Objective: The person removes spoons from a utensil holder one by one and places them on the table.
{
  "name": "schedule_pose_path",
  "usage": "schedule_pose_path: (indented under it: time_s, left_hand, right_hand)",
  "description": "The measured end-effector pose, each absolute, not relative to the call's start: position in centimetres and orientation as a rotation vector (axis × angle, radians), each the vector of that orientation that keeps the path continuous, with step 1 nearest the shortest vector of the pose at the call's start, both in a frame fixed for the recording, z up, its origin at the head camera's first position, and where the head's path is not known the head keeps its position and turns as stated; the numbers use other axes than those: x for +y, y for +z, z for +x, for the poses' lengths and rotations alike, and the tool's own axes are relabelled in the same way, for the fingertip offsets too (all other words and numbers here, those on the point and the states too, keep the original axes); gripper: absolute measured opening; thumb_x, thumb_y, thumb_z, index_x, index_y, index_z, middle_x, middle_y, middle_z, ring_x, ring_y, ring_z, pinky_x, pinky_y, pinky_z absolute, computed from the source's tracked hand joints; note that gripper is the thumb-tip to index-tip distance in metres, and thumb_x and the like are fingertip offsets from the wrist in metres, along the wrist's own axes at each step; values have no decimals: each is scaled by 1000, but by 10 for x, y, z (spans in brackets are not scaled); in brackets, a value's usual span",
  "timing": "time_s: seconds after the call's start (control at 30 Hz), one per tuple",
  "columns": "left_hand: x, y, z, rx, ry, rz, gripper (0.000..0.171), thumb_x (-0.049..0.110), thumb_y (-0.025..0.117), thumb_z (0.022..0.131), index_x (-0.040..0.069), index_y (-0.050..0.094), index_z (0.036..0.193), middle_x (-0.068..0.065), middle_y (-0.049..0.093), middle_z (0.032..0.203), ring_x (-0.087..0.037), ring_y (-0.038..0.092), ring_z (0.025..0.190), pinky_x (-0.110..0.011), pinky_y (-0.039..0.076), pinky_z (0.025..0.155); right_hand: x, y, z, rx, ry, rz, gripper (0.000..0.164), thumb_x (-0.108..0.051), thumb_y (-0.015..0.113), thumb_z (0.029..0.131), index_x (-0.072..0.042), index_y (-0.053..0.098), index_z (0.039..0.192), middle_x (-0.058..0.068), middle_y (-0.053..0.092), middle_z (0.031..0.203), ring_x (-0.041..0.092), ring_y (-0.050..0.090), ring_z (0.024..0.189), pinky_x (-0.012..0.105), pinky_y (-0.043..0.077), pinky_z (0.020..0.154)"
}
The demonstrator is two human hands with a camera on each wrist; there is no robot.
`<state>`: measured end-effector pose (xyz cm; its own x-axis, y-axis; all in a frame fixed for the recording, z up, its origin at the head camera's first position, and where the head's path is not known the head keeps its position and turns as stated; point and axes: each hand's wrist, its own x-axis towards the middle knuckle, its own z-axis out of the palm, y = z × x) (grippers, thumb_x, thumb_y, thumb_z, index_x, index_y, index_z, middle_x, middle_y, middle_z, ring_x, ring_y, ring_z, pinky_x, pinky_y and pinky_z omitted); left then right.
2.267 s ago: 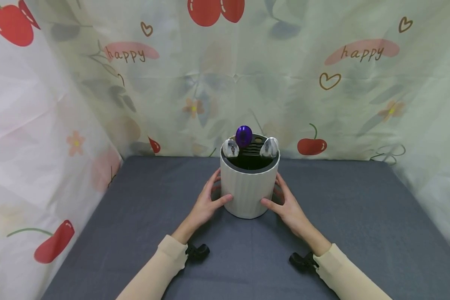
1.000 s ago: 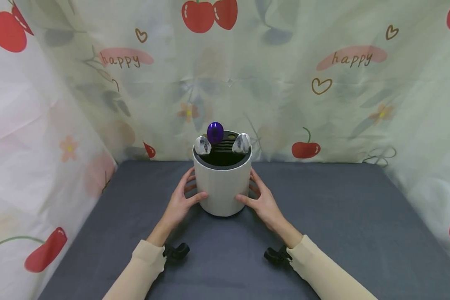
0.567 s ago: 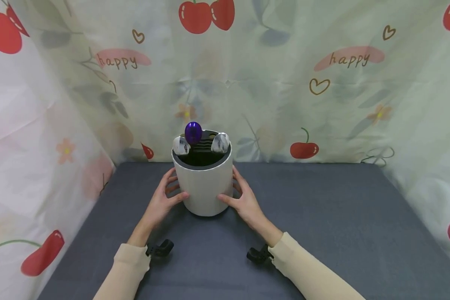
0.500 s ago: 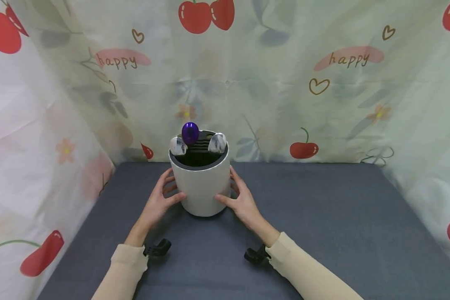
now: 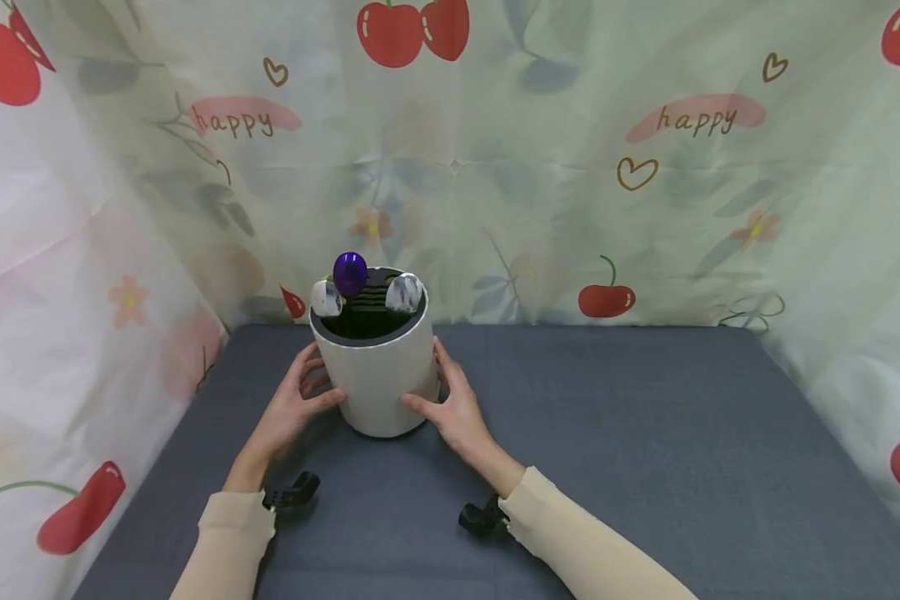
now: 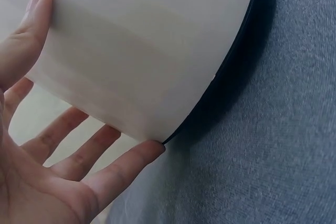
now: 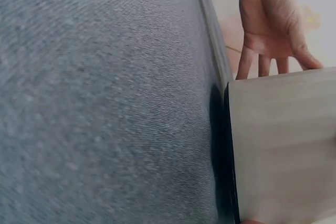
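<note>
Between both hands is a white, round utensil holder with a dark inner rim, standing near the left of the table in the head view. A purple spoon and two silver spoons, one at left and one at right, show their bowls above the rim. My left hand grips the holder's left side, thumb in front. My right hand grips the right side the same way. In the left wrist view, the holder's bottom edge lies close to the cloth; whether it touches I cannot tell.
Dark grey cloth covers the table. A printed curtain with cherries and hearts rises behind it, and more white cloth hangs at left. Black wrist cameras, one at left and one at right, sit below the sleeves.
Both hands have moved to the left with the utensil holder between them, from about the middle of the table. The spoons have gone along with it.
</note>
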<state>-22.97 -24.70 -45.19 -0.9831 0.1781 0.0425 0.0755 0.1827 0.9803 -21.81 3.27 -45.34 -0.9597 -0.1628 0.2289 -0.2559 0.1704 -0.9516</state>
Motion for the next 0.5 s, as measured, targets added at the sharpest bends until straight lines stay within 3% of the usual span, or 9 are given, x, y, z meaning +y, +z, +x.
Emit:
schedule_pose_path:
  time_s: [0.5]
  left_hand:
    - [-246, -464, -235, 2328, 1933, 224, 98, 22, 76, 98, 25, 8, 168, -18, 22, 167, -43, 28, 152, -67, 36, 113]
  right_hand:
    - [34, -465, -218, -2364, 1914, 402, 97, -25, 85, 89, -18, 26, 166, 18, 37, 162, 41, 42, 144, 59, 34, 118]
